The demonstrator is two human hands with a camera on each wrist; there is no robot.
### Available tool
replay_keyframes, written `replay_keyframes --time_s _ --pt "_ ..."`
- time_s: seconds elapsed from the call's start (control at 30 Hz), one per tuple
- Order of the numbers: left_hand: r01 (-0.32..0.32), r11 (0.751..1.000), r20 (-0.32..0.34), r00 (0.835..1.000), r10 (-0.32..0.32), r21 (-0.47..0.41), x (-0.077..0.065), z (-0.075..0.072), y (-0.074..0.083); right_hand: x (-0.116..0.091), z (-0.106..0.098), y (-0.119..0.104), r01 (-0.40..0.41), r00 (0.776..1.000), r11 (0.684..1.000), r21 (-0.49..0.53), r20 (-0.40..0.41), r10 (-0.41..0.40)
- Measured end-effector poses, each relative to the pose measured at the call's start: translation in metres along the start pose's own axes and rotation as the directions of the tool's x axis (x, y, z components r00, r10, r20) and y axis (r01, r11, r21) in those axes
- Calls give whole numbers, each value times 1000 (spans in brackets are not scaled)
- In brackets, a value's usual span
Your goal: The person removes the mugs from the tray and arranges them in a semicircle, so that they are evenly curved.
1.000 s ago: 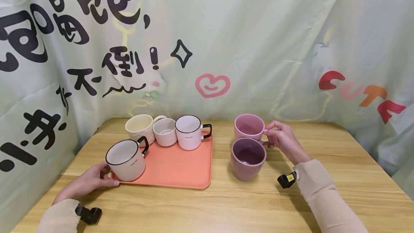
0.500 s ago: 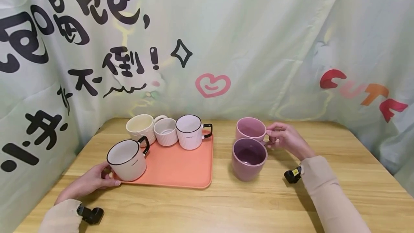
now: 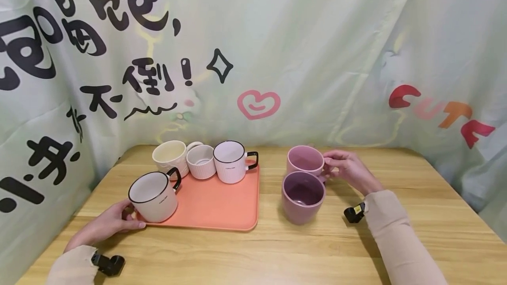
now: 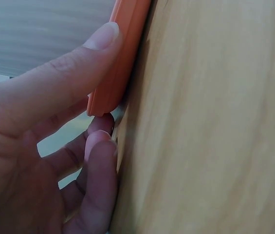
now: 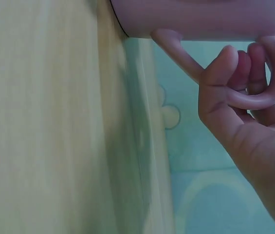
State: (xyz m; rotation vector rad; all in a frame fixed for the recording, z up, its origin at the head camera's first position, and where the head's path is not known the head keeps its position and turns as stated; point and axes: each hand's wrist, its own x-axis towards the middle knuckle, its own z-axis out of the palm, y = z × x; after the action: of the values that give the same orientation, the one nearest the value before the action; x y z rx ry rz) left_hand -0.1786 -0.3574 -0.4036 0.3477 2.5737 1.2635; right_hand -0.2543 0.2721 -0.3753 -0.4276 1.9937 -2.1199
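Observation:
My right hand (image 3: 347, 168) holds the pink mug (image 3: 305, 160) by its handle. In the right wrist view, curled fingers wrap the handle (image 5: 254, 101). Directly in front of the pink mug stands a purple mug (image 3: 302, 212), overlapping its lower part in the head view. At the near left corner of a coral tray (image 3: 225, 210), my left hand (image 3: 108, 223) grips the edge. Its thumb (image 4: 69, 70) presses the tray wall while several fingers curl beneath. Beside that hand, a white black-rimmed mug (image 3: 156, 203) sits on the tray, handle turned right.
Along the tray's back stand a cream mug (image 3: 174, 163), a small ribbed cup (image 3: 202, 168) and another white black-rimmed mug (image 3: 230, 170), its handle past the tray's right side. A printed curtain (image 3: 309, 56) hangs behind the wooden table (image 3: 253, 258).
The pink mug has shifted slightly toward the front and down beside the purple mug, with my right hand on it. The left hand and the tray have stayed put.

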Motion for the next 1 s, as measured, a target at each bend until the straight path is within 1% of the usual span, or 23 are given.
replay_keyframes --time_s 0.1,0.27,0.4,0.57,0.67,0.87,1.0 --pt "-1 1000 5 1000 1 -11 0 0 -1 0 4 1 -4 1000 1000 -2 0 4" --pt "-1 1000 -5 1000 1 1 -1 -1 -2 -1 8 3 4 1000 1000 8 -9 -3" --pt "-5 1000 -14 1000 6 15 0 0 -2 -2 8 4 18 1000 1000 26 -6 -18" --pt "-12 1000 -3 1000 12 -2 -1 0 -3 -3 7 6 36 999 999 36 -3 -36" --pt "-15 1000 2 1000 15 -1 0 0 -2 -4 6 6 28 1000 999 38 -3 -28" --pt "-13 1000 -11 1000 13 24 1 0 -3 -5 6 4 19 1000 999 42 -7 -19" --pt "-28 999 -9 1000 28 32 1 0 -4 -6 6 3 9 1000 999 36 -4 -9"
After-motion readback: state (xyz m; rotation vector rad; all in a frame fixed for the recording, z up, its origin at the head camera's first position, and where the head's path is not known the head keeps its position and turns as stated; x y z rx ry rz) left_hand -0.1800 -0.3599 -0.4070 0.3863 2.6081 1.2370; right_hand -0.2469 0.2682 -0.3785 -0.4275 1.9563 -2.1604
